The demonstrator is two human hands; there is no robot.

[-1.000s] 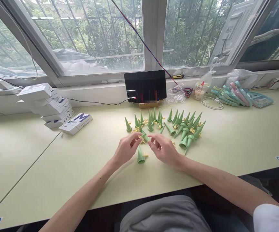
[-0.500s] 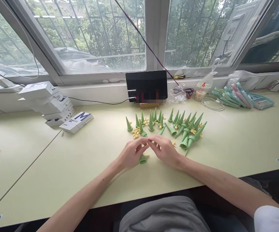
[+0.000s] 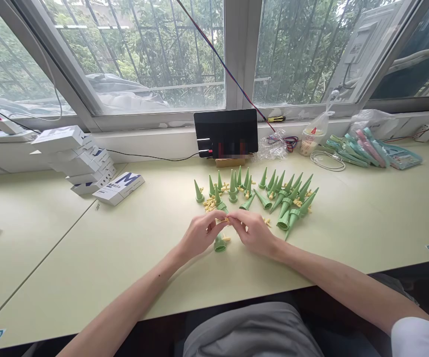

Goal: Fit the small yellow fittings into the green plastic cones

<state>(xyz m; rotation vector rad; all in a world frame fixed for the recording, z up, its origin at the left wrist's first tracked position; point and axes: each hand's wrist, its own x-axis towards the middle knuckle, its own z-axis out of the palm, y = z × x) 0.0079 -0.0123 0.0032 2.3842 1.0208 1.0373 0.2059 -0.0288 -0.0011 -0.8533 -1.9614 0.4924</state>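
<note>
My left hand point(image 3: 201, 233) and my right hand point(image 3: 253, 232) meet fingertip to fingertip just above the table, both pinched. A small yellow plastic piece point(image 3: 226, 219) shows between the fingertips, mostly hidden by them. Right below lies a green plastic plant-watering spike point(image 3: 220, 244), its open end facing me, with a yellow peg-like part point(image 3: 226, 239) beside it. Beyond my left hand is a heap of loose yellow parts point(image 3: 210, 204). Another yellow part point(image 3: 267, 222) lies right of my right hand.
Several green spikes stand upright point(image 3: 232, 191) behind my hands; others lie piled point(image 3: 286, 208) to the right. White boxes point(image 3: 88, 158) are stacked at the left, near a single box point(image 3: 119, 188). A black tablet point(image 3: 226, 131) leans by the window; a bagged cup point(image 3: 313, 139) stands right of it.
The fingertips have shifted slightly, and a bit of the yellow piece now shows between them. Hands and spikes otherwise stay in place.
</note>
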